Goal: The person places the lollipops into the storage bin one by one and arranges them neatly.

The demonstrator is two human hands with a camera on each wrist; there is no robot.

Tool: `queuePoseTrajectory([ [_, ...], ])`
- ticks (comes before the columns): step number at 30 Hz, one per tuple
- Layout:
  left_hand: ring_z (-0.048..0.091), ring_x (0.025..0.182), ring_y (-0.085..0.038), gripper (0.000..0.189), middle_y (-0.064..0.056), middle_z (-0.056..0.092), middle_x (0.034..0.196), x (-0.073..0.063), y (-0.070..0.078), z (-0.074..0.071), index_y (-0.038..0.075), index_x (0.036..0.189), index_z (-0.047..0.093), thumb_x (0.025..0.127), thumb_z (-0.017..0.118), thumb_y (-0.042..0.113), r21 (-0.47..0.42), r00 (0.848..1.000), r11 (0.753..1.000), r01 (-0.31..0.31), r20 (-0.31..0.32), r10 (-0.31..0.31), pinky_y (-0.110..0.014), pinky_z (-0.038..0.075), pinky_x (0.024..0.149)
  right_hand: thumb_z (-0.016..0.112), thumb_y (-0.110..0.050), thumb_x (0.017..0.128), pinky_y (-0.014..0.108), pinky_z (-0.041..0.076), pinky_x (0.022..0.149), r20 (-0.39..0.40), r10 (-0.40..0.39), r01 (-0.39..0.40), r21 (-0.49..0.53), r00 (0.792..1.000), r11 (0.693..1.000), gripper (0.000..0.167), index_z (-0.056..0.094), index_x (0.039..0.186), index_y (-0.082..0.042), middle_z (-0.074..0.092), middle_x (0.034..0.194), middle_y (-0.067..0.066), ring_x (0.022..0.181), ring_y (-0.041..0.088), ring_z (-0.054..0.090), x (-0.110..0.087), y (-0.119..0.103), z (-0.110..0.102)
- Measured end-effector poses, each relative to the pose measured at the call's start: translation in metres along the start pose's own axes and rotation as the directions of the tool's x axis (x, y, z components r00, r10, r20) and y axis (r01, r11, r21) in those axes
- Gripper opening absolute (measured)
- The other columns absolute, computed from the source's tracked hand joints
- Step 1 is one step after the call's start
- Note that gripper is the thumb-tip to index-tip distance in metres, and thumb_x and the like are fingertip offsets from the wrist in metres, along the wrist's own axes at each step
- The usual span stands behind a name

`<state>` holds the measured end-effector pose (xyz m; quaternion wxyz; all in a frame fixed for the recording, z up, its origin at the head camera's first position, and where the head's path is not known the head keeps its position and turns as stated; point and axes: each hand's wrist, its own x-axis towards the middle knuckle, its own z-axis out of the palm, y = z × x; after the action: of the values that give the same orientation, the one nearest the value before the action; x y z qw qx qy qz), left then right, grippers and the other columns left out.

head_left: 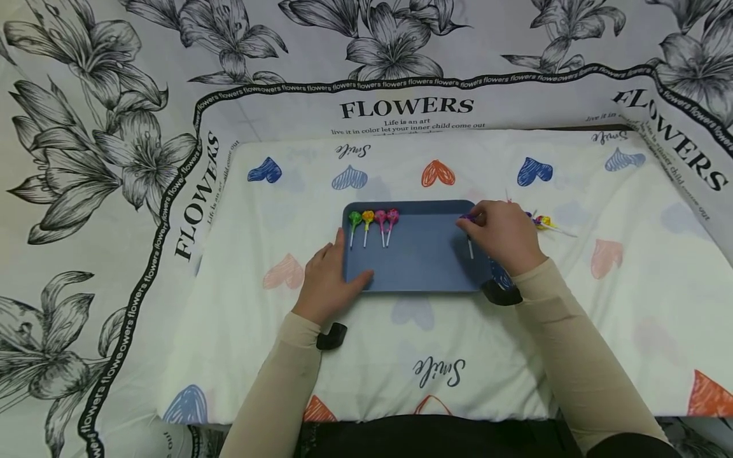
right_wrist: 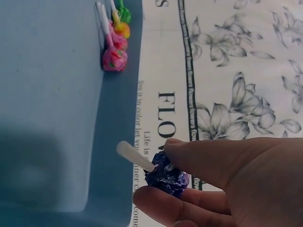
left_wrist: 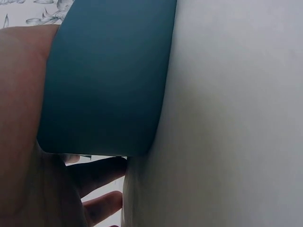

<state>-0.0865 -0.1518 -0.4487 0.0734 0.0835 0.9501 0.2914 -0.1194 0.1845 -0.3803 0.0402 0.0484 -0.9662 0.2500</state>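
My right hand (head_left: 506, 232) pinches a lollipop in a dark purple wrapper (right_wrist: 166, 175) between thumb and fingers, over the right end of a blue-grey tray (head_left: 418, 261). Its white stick points down toward the tray in the head view. At the tray's left end rests my left hand (head_left: 328, 280), fingers stretched along the outer side and thumb across the front corner. A green lollipop (head_left: 355, 218), a yellow lollipop (head_left: 368, 217) and two pink lollipops (head_left: 392, 217) lie in a row in the tray's back left, sticks toward me.
Just right of the tray, partly hidden behind my right hand, lie more lollipops (head_left: 543, 222), one of them yellow. Beneath everything is a white cloth (head_left: 412, 343) printed with hearts, over a flower-patterned cover (head_left: 298, 114).
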Motion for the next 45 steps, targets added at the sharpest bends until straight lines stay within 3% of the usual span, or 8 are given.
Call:
queuePoseTrajectory([
  [2,0.031,0.153,-0.043,0.106,-0.017,0.039,0.167,0.0,0.0,0.0,0.009,0.17,0.012,0.094,0.067,0.059,-0.003,1.0,1.0,-0.001,-0.001,0.001,-0.061,0.025,0.123,0.078,-0.033,0.096,0.051,0.055,0.072,0.004,0.006,-0.006,0.0,1.0,1.0,0.035,0.079,0.1,0.002,0.076,0.08,0.014,0.065,0.025,0.066,0.002,0.0,0.001],
  [4,0.031,0.153,-0.043,0.106,-0.017,0.04,0.166,-0.001,0.0,0.0,0.01,0.17,0.012,0.094,0.067,0.059,-0.009,1.0,1.0,-0.001,0.001,0.001,-0.061,0.025,0.123,0.078,-0.033,0.096,0.043,0.052,0.057,0.017,0.015,-0.015,0.0,1.0,1.0,0.036,0.079,0.102,0.002,0.077,0.084,0.015,0.067,0.026,0.067,0.003,0.0,0.003],
  [7,0.031,0.153,-0.042,0.106,-0.017,0.04,0.166,-0.001,0.0,0.001,0.01,0.17,0.012,0.094,0.067,0.059,-0.012,1.0,1.0,-0.002,0.002,0.002,-0.061,0.026,0.123,0.078,-0.033,0.096,0.034,0.047,0.048,0.042,0.022,-0.022,-0.001,0.999,1.0,0.036,0.078,0.105,0.002,0.078,0.089,0.018,0.069,0.027,0.069,0.005,0.0,0.007],
  [17,0.031,0.153,-0.042,0.106,-0.016,0.04,0.166,-0.001,0.0,0.003,0.009,0.17,0.011,0.094,0.067,0.059,-0.014,1.0,1.0,-0.005,0.0,0.005,-0.06,0.023,0.124,0.078,-0.037,0.095,0.032,0.046,0.05,0.112,0.057,-0.057,-0.003,0.992,0.998,0.04,0.077,0.106,0.001,0.077,0.088,0.016,0.067,0.024,0.065,0.015,-0.004,0.022],
  [29,0.031,0.153,-0.042,0.106,-0.016,0.04,0.166,0.001,-0.002,-0.001,0.009,0.17,0.011,0.095,0.065,0.06,0.006,1.0,1.0,-0.01,-0.005,0.01,-0.06,0.023,0.124,0.076,-0.036,0.097,0.034,0.047,0.055,0.128,0.083,-0.09,0.049,0.988,0.995,0.039,0.078,0.105,0.002,0.076,0.089,0.016,0.07,0.026,0.063,0.03,-0.007,0.034],
  [37,0.031,0.154,-0.042,0.105,-0.015,0.039,0.167,0.001,-0.002,-0.002,0.01,0.17,0.011,0.095,0.065,0.062,0.01,1.0,1.0,0.002,0.002,-0.002,-0.059,0.023,0.125,0.075,-0.033,0.098,0.034,0.045,0.057,0.137,0.028,-0.04,0.083,0.99,0.996,0.036,0.079,0.099,0.003,0.074,0.084,0.014,0.068,0.024,0.06,0.038,-0.011,0.046],
  [45,0.031,0.154,-0.042,0.105,-0.016,0.039,0.166,-0.001,-0.001,-0.003,0.01,0.17,0.012,0.095,0.066,0.06,0.007,1.0,1.0,0.011,0.003,-0.011,-0.059,0.024,0.125,0.075,-0.033,0.099,0.041,0.052,0.064,0.14,0.023,-0.028,0.031,0.99,0.999,0.037,0.077,0.106,0.004,0.075,0.089,0.017,0.072,0.027,0.065,0.046,-0.019,0.056],
])
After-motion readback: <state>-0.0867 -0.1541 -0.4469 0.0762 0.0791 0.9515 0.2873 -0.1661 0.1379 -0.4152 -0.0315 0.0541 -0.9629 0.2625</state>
